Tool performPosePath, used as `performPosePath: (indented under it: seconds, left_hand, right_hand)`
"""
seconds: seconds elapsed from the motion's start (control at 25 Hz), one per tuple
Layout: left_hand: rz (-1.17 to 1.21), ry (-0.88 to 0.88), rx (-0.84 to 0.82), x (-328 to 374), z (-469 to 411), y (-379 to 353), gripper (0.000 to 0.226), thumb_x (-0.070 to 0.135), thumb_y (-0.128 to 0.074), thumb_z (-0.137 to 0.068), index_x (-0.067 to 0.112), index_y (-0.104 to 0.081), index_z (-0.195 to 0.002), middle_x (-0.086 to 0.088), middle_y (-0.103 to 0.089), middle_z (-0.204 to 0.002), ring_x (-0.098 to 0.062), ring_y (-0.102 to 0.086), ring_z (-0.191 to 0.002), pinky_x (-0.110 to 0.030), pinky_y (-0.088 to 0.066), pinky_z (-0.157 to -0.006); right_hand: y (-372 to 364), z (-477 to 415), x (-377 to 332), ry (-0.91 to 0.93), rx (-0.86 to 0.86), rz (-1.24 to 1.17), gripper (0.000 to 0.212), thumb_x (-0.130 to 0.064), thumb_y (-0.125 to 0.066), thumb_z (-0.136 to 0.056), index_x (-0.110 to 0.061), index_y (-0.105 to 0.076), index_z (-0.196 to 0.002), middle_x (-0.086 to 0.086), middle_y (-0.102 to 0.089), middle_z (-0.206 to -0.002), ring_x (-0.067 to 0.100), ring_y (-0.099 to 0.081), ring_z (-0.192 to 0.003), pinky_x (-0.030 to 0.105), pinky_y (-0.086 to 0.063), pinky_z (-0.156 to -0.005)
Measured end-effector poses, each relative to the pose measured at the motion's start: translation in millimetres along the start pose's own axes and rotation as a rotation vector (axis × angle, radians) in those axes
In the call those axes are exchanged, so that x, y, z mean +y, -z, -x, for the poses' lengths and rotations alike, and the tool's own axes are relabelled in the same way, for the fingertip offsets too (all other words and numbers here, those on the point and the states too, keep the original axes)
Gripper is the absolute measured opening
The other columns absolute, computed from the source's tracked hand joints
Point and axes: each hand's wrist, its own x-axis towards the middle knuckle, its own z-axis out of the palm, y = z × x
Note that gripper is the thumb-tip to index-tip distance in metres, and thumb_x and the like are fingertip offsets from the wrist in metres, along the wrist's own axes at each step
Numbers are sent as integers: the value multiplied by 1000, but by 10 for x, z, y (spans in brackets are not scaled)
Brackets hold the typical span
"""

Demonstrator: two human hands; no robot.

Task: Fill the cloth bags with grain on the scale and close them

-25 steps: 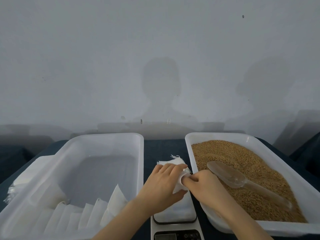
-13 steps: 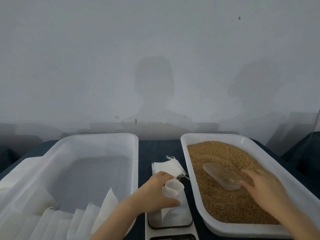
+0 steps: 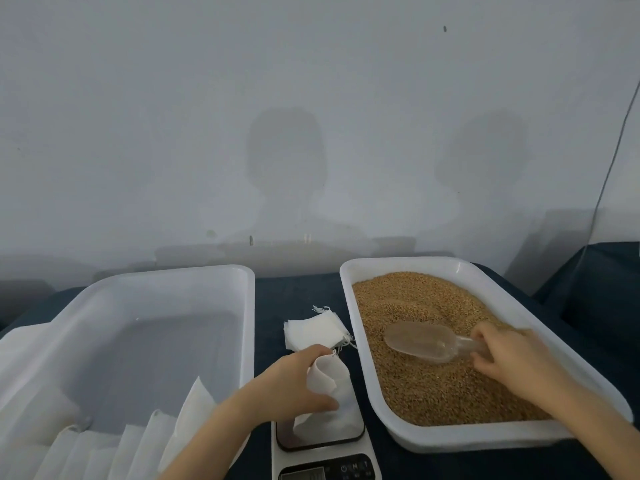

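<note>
On the scale: I see one cloth bag [image 3: 337, 393] resting on the dark platform of the scale [image 3: 360, 445]. Its lower end lies flat there and its mouth is lifted and held open.
Left hand: from my feed, the left hand [image 3: 291, 386] grips the bag's upper part, with the fingers curled over the rim and the thumb on the near side.
Right hand: the right hand [image 3: 512, 358] is over the near right part of the grain, its fingers wrapped round the handle of the scoop [image 3: 420, 341].
Scoop: it is clear plastic, with the bowl pointing left toward the bag. The bowl sits low at the grain's surface, and I cannot tell whether it touches or carries any.
Grain: golden-brown grain [image 3: 433, 389] fills the white tray [image 3: 460, 439] just right of the scale.
Spare bags: a small stack of flat white bags [image 3: 311, 330] lies on the tabletop [image 3: 294, 292] just beyond the scale, between the two containers, with loose threads at its edges.
Left tub: a large white tub [image 3: 247, 341] stands left of the scale, and white cloth pieces [image 3: 145, 441] stand on edge in a row at its near end.
Display: the display [image 3: 301, 474] at the bottom edge is too blurred for me to read.
Backdrop: a pale grey wall [image 3: 311, 98] with soft shadows rises behind the dark blue tabletop.
</note>
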Motion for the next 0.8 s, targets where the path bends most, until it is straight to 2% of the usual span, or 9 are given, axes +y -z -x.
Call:
performPosePath:
  seconds: [0.12, 0.2, 0.28, 0.4, 0.48, 0.6, 0.64, 0.8]
  left_hand:
    - [22, -5, -3, 4, 10, 1, 69, 54, -75, -66, 46, -42, -127, 19, -54, -119, -9, -55, -107, -32, -51, -94]
    - [25, -6, -6, 5, 15, 4, 71, 54, -75, -67, 45, -42, -129, 18, -54, -120, -10, -55, -107, -33, -51, -95]
    - [33, -8, -6, 13, 20, 12, 71, 53, -75, -67, 45, -42, -129, 17, -54, -120, -10, -55, -107, -34, -51, -95]
    - [49, -11, -8, 26, 28, 20, 69, 52, -75, -68, 44, -43, -129, 17, -55, -120, -11, -55, -108, -35, -50, -96]
    - [56, -12, -7, 31, 33, 20, 68, 51, -75, -69, 44, -42, -129, 17, -55, -121, -11, -55, -109, -35, -50, -97]
    - [61, -15, -4, 38, 34, 17, 69, 51, -75, -70, 43, -42, -130, 17, -54, -121, -10, -55, -109, -35, -50, -97]
    - [58, -17, -5, 40, 33, 17, 69, 51, -75, -71, 43, -42, -130, 17, -54, -121, -10, -55, -109, -35, -50, -97]
    - [51, -15, -7, 44, 25, 8, 69, 50, -75, -72, 41, -41, -132, 15, -54, -124, -13, -54, -110, -36, -50, -98]
  right_hand:
    - [113, -42, 158, -9, 70, 271, 18, -43, -46, -90, -48, -42, -107, -18, -57, -91, -4, -52, -89, 28, -32, -102]
    - [148, -88, 186, -20, 61, 349, 27, -42, -44, -90, -46, -45, -116, -18, -59, -98, 0, -52, -93, 31, -33, -101]
    - [117, -150, 97, 13, 45, 351, 31, -42, -44, -90, -45, -47, -120, -18, -60, -105, 1, -53, -97, 27, -36, -97]
    - [-6, -213, -119, 52, 16, 254, 31, -42, -47, -91, -45, -47, -122, -19, -59, -108, -1, -52, -100, 19, -37, -90]
    - [-67, -224, -233, 40, -20, 148, 30, -41, -50, -91, -43, -50, -121, -20, -58, -102, -4, -52, -91, 16, -41, -86]
    - [-110, -197, -278, -17, -107, -64, 26, -34, -55, -90, -39, -54, -116, -22, -55, -84, -10, -52, -62, 10, -44, -53]
    - [-122, -179, -269, -40, -133, -150, 26, -31, -58, -90, -39, -55, -115, -22, -56, -80, -7, -55, -56, 11, -45, -48]
    - [-122, -73, -110, -151, -146, -315, 25, -29, -62, -87, -41, -56, -109, -11, -64, -73, 7, -62, -56, 24, -53, -53]
